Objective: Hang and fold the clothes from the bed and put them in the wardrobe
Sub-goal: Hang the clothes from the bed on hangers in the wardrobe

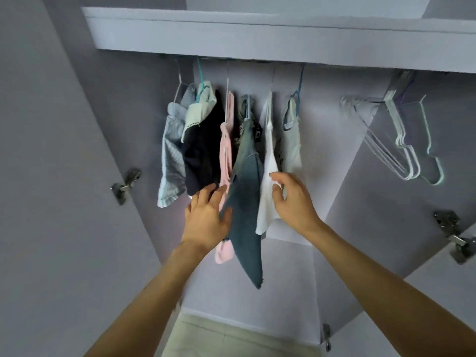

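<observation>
Left hand point(206, 217): raised, fingers straight and spread, pressed against the denim garment point(244, 202).
Right hand point(291, 199): fingers curled, the white garment point(268, 181) is pinched.
Open room: free rail between the clothes and the empty hangers point(407, 140).
Wardrobe point(257, 39): 6 hung garments are seen.

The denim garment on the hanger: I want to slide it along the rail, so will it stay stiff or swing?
Probably floppy: the denim garment droops to a limp point. It would likely swing, hanging free from one hanger.
</observation>
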